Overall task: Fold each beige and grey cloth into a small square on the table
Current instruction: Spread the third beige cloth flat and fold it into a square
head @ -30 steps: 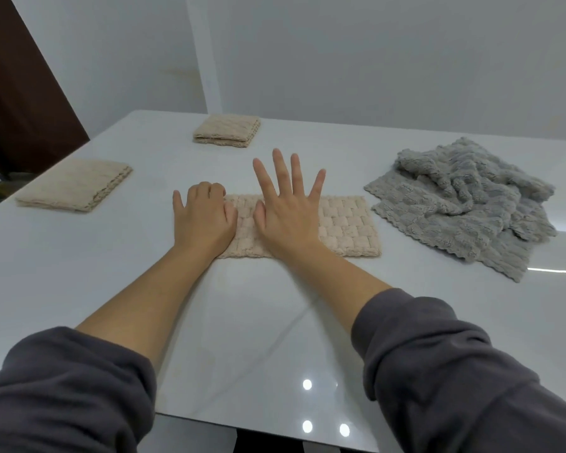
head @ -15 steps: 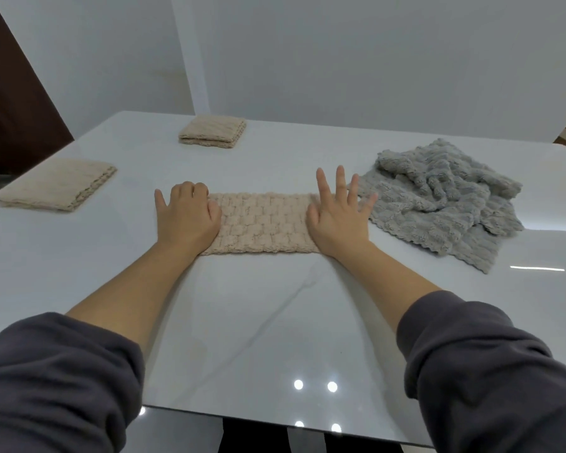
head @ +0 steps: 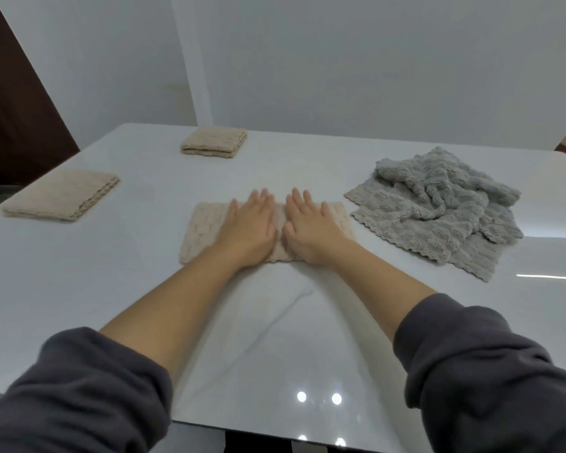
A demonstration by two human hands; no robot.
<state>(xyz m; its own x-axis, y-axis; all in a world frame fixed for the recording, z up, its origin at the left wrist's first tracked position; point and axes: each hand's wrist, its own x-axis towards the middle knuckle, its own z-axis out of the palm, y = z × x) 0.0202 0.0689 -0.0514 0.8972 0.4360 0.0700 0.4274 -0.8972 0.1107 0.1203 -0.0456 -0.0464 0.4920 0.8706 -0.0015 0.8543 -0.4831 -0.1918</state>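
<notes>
A beige cloth point(head: 200, 231), folded into a long strip, lies in the middle of the white table point(head: 144, 289). My left hand point(head: 252, 227) and my right hand point(head: 307, 228) press flat on its middle, side by side, fingers straight. Both ends of the strip show beside the hands. A crumpled pile of grey cloths point(head: 438, 204) lies to the right. One folded beige cloth point(head: 62, 194) rests at the left edge and another folded beige cloth point(head: 213, 146) at the far side.
A white wall runs behind the table. A dark brown panel point(head: 10, 109) stands at the far left. The table's near edge is just below my sleeves.
Both hands slid from the ends of the strip to its middle and now lie side by side. The left hand's fingers went from curled to straight.
</notes>
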